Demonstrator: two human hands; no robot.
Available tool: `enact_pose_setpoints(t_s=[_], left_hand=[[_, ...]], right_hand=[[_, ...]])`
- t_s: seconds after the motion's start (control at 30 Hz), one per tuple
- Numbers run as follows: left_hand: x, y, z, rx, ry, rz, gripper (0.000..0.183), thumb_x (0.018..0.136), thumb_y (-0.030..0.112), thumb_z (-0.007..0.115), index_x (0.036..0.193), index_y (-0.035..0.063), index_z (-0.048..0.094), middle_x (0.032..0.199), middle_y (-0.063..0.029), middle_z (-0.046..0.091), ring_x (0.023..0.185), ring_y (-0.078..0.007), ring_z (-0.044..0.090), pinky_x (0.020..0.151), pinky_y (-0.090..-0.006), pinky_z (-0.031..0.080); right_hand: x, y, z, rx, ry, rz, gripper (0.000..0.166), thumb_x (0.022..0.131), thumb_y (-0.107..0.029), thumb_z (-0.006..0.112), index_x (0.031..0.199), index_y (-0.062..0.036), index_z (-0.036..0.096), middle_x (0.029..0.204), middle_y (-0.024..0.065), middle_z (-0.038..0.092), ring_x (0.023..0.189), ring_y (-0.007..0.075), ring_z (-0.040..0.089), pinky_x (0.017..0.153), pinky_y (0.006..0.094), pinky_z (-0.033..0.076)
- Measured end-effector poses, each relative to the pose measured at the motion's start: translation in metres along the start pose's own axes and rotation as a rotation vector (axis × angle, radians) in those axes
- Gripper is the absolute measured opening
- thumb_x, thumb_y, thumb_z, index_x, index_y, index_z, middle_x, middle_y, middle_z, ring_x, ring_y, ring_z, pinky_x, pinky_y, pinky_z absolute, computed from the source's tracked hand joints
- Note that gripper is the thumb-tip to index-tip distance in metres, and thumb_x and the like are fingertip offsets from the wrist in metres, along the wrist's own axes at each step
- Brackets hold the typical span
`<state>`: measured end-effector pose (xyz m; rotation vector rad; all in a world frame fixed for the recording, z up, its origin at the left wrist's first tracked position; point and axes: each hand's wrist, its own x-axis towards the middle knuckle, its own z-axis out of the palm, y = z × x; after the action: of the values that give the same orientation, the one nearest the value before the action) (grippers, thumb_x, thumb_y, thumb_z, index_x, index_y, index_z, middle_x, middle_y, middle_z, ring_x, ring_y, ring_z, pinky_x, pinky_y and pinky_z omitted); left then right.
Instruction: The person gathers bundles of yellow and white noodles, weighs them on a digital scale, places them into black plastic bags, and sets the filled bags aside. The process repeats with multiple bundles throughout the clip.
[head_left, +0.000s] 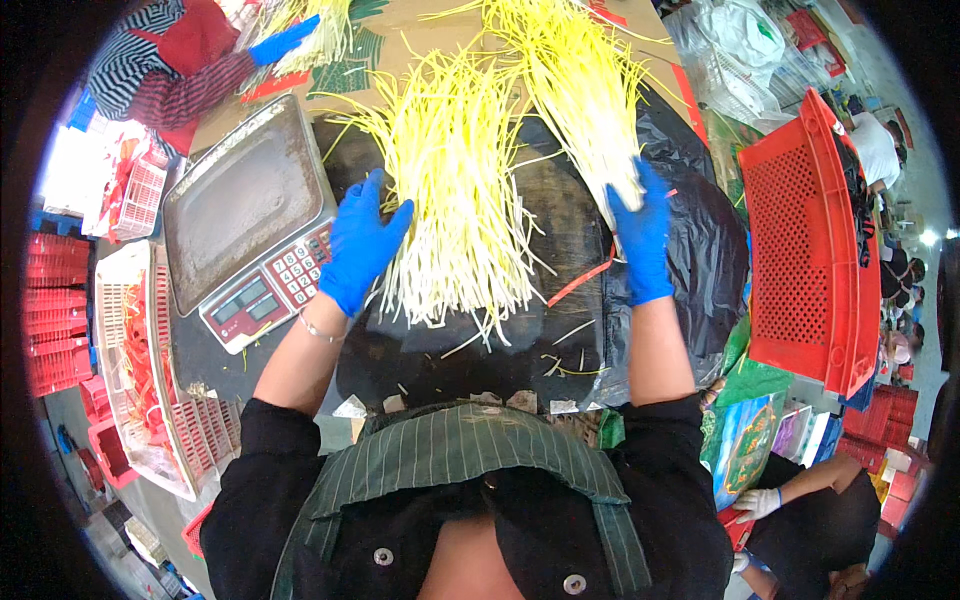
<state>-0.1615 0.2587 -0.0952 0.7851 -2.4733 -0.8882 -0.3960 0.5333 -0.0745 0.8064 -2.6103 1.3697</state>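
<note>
A loose pile of yellow chives (457, 187), pale at the cut ends, lies on the dark table surface before me. My left hand (364, 241), in a blue glove, is at the pile's left edge with thumb and fingers apart. My right hand (640, 232), gloved alike, has its fingers around the white ends of a second, longer bunch of yellow chives (585, 97), which reaches to the far side. A red strip (581, 282) lies between the pile and my right hand. The digital scale (247, 202) stands left of my left hand, its metal pan bare.
Black plastic sheeting (694, 247) lies under my right arm. A red perforated crate (795, 240) is at the right, a white basket of red strips (139, 360) at the left. A co-worker's blue-gloved hand (285, 41) touches more chives at far left; another person's white-gloved hand (757, 504) is at lower right.
</note>
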Motion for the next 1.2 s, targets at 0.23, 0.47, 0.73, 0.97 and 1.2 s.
enact_pose_setpoints(t_s=[0.23,0.47,0.73,0.97,1.2], left_hand=[[-0.008,0.091,0.074,-0.024,-0.233,0.810,0.039,0.088,0.025,0.060,0.122,0.0069,0.058,0.122,-0.0157,0.058,0.117,-0.0328,0.051,0.104,-0.0479,0.035],[-0.018,0.059,0.093,0.238,-0.470,0.823,0.030,0.085,0.038,0.058,0.092,0.0090,0.064,0.086,-0.0114,0.060,0.091,-0.0292,0.057,0.101,-0.0507,0.033],[-0.022,0.057,0.091,0.192,-0.340,0.777,0.029,0.084,0.036,0.060,0.070,0.0109,0.062,0.074,-0.0096,0.056,0.081,-0.0282,0.057,0.098,-0.0477,0.034],[-0.023,0.055,0.091,0.170,-0.310,0.770,0.029,0.085,0.035,0.059,0.069,0.0108,0.063,0.075,-0.0102,0.057,0.082,-0.0282,0.057,0.099,-0.0454,0.033],[-0.024,0.051,0.094,0.213,-0.341,0.776,0.021,0.082,0.026,0.060,0.095,0.0105,0.063,0.090,-0.0105,0.061,0.097,-0.0292,0.057,0.103,-0.0486,0.031]], right_hand=[[0.041,0.046,-0.014,-0.495,-0.363,0.176,0.098,0.058,-0.043,0.085,0.132,0.0043,0.042,0.114,0.0304,0.059,0.106,0.0400,0.059,0.087,0.0435,0.049],[0.045,0.057,0.000,-0.550,-0.348,0.189,0.108,0.054,-0.042,0.085,0.136,0.0016,0.032,0.114,0.0289,0.059,0.104,0.0408,0.060,0.087,0.0447,0.049],[0.108,-0.004,-0.073,-0.106,-0.489,0.136,0.081,0.067,-0.027,0.080,0.133,0.0025,0.044,0.118,0.0189,0.061,0.109,0.0281,0.060,0.092,0.0357,0.048],[0.057,-0.053,-0.107,0.703,-0.621,0.436,0.054,0.083,-0.023,0.067,0.127,0.0028,0.051,0.113,0.0151,0.064,0.097,0.0214,0.065,0.085,0.0340,0.053],[-0.080,-0.015,0.025,0.981,-0.413,0.590,0.056,0.081,-0.012,0.072,0.129,0.0014,0.048,0.122,0.0137,0.059,0.106,0.0202,0.059,0.090,0.0338,0.048]])
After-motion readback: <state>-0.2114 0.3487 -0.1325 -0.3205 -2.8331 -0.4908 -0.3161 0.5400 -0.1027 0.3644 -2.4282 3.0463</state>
